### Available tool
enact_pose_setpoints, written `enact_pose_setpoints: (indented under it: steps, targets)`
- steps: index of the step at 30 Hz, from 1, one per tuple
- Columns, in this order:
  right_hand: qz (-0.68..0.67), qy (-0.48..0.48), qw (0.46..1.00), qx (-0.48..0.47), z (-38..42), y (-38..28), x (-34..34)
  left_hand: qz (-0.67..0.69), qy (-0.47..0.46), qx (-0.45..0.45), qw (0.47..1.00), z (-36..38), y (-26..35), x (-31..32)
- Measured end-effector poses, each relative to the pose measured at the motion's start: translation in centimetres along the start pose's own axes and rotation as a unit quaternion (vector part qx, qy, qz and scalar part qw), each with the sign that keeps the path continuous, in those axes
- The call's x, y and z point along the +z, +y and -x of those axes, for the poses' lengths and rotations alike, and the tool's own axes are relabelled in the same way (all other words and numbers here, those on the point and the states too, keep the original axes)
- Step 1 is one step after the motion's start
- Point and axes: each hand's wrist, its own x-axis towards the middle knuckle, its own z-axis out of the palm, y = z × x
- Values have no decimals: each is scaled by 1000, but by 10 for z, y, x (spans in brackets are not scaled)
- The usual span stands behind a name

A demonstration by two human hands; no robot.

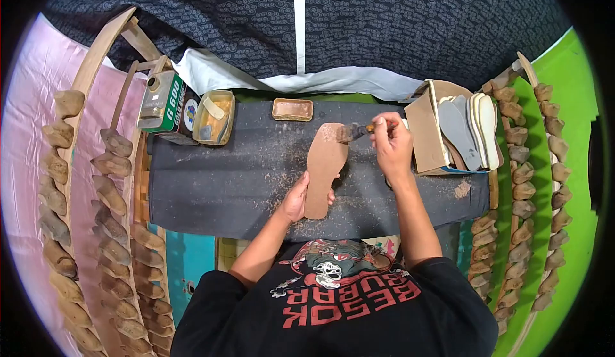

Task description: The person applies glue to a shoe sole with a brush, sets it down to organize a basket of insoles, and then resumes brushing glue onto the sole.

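A brown insole (pixel 322 171) is held upright over the dark table, its wide end pointing away from me. My left hand (pixel 298 198) grips it near the narrow end, with the thumb on the near left edge and fingertips showing at the right edge. My right hand (pixel 392 147) is closed around the handle of a brush (pixel 350 132). The bristles touch the wide end of the insole, where a lighter, wet-looking patch shows. A small rectangular tray (pixel 293 109) lies just beyond the insole.
On the left stand a green can (pixel 161 104) and a yellowish tub (pixel 214 118) with tools inside. At right, a cardboard box (pixel 426 140) holds several insoles (pixel 462 132). Crumbs are scattered on the table (pixel 211 184). Racks of wooden shoe lasts (pixel 111 197) flank both sides.
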Motion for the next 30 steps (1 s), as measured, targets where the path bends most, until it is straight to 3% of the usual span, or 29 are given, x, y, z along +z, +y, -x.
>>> enact_pose_setpoints:
  steps: [5,7,11,14,16,23,27,29,30]
  targets:
    - [43,-42,998,0,-22,4,24,8,24,-11,1000,7,3,4]
    - [-45,-31,995,80,-37,12,38,-4,34,-4,999,11,5,3]
    - [-82,-46,991,92,-62,50,80,13,70,2,997,24,2,-2]
    - [-98,-76,985,118,-68,86,121,18,33,-3,999,32,-1,-11]
    - [-125,-93,979,128,-64,98,149,21,63,35,997,35,-6,-10]
    - [-6,-146,985,86,-61,112,199,50,94,58,993,50,3,-6]
    - [47,-160,985,44,-70,118,186,32,126,54,990,56,7,-8]
    - [137,-135,981,-33,-75,118,174,41,120,55,990,56,8,-11]
    - [142,-159,977,14,-76,101,164,46,127,58,989,55,8,-11]
